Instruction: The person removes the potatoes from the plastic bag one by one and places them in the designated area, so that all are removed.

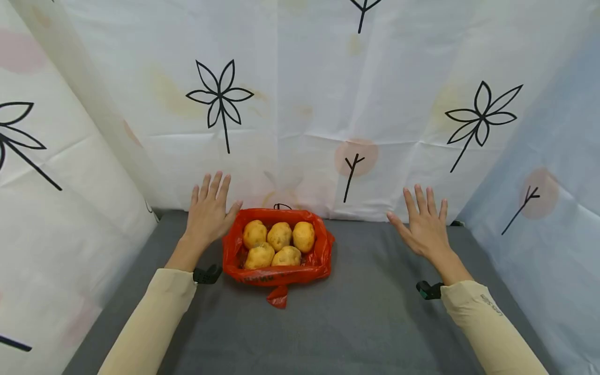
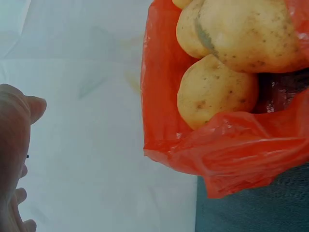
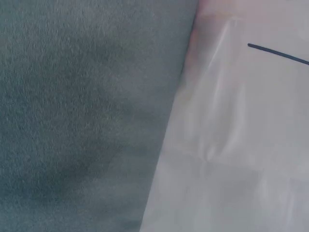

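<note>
Several yellow potatoes (image 1: pixel 279 236) lie in a red plastic bag (image 1: pixel 276 276), its top spread wide, at the back of the grey table. My left hand (image 1: pixel 209 214), fingers straight and spread, is just left of the bag and holds nothing. In the left wrist view its thumb (image 2: pixel 35 108) shows at the left edge, apart from the bag and a spotted potato (image 2: pixel 217 92). Farther right, my right hand (image 1: pixel 425 229) is held over the table with fingers spread and nothing in it. The right wrist view does not show that hand.
The grey table (image 1: pixel 300 333) ends at a white curtain (image 1: pixel 300 104) with printed flowers, hung along the back and both sides. A small twisted red end (image 1: pixel 277 297) of the bag points toward the front. A black band (image 1: pixel 207 274) is on the left wrist.
</note>
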The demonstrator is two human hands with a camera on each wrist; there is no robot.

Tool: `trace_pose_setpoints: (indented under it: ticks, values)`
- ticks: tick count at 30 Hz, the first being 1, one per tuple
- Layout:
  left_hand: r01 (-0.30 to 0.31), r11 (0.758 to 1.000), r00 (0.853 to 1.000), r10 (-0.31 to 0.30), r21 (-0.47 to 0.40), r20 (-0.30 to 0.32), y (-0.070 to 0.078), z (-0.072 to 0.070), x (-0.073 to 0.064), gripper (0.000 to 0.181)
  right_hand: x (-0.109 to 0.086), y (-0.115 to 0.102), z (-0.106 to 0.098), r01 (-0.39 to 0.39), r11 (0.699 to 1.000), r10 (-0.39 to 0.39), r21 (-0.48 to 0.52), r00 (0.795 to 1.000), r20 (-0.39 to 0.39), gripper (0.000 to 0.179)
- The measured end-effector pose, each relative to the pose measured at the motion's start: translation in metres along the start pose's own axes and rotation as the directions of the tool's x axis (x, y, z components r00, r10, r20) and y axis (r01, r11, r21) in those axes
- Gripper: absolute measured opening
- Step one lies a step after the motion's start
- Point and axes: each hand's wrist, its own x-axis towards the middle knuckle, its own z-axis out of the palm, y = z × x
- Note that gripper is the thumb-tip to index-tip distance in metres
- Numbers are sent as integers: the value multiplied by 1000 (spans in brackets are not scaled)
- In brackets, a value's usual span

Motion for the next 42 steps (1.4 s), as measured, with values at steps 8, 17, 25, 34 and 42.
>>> trace_pose_setpoints:
  ticks: [8,17,25,34,42]
  values:
    - [-27,981,993,5,-192,-117,-8,15,-14,71,-12,-16,2,35,994,-33,105,999,-16,84]
    - [128,823,985,-172,-554,-28,-16,40,-35,65,-25,-42,5,43,962,-47,271,999,8,79]
    - [214,606,952,-307,-766,23,-19,78,-48,59,-35,-73,14,83,927,-101,367,994,31,73]
    - [247,317,911,-397,-916,108,-15,94,-55,47,-40,-112,27,75,883,-140,463,984,109,72]
    - [212,232,892,-443,-949,91,-23,117,-60,44,-39,-145,37,83,818,-174,569,979,108,64]
